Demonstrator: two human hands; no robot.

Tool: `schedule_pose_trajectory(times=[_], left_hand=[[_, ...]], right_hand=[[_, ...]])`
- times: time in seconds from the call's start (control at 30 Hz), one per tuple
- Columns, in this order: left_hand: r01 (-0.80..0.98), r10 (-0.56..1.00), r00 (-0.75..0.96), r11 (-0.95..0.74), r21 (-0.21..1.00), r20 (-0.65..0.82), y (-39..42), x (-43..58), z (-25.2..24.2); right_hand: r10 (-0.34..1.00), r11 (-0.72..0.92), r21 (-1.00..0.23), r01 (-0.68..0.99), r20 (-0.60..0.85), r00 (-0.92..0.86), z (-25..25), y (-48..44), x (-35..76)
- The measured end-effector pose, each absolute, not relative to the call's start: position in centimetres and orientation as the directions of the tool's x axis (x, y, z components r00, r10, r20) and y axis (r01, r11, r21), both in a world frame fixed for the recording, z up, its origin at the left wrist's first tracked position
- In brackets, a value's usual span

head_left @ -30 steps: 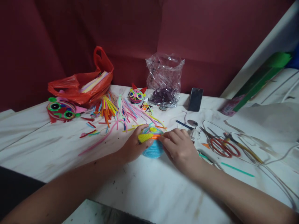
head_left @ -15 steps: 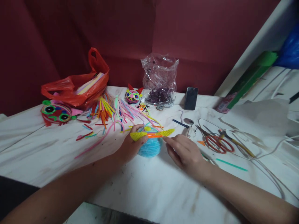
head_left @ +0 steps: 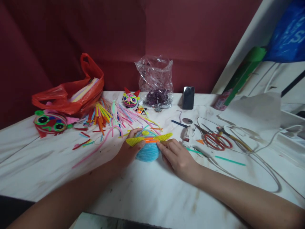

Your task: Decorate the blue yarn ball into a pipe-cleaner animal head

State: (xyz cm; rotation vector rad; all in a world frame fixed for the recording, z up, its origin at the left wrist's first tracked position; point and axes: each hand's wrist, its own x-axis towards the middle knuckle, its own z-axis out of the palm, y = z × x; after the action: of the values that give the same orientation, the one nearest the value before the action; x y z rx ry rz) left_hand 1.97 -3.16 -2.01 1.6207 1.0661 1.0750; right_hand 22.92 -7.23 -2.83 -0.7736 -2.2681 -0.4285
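Note:
A light blue ball [head_left: 147, 155] wound with pipe cleaners rests on the marble-patterned table, with yellow wing-shaped pieces [head_left: 164, 137] at its sides and orange strips [head_left: 150, 140] across its front. My left hand [head_left: 127, 149] wraps round the ball's left side, its thumb on the front by the left yellow piece. From the right, my right hand [head_left: 177, 157] presses its fingertips against the ball at the right end of the orange strips. The ball's back is hidden.
Several pipe cleaners [head_left: 102, 116] lie left, near a red plastic bag [head_left: 64, 95] and two decorated balls, one large [head_left: 51, 122], one small [head_left: 130, 100]. Behind are a clear bag [head_left: 156, 82] and a phone [head_left: 188, 98]. Scissors [head_left: 215, 140], a glue gun [head_left: 206, 152] and cables lie right.
My right fingertips have moved left along the orange strips, closer to the ball's middle. My left hand keeps its hold. The view has shifted slightly to the right.

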Motion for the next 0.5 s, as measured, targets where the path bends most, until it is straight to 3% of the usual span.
schedule_pose_trajectory(times=[0.27, 0.5], left_hand=[[0.158, 0.948, 0.257, -0.233, 0.96, 0.187, -3.5, 2.3, -1.8], [0.158, 0.922, 0.292, -0.308, 0.938, 0.254, -2.7, 2.2, -2.9]], right_hand=[[0.508, 0.756, -0.139, 0.64, 0.741, -0.439, -2.7, -7.4, 22.4], [0.535, 0.728, -0.145, 0.67, 0.732, -0.422, -2.9, -7.3, 22.4]])
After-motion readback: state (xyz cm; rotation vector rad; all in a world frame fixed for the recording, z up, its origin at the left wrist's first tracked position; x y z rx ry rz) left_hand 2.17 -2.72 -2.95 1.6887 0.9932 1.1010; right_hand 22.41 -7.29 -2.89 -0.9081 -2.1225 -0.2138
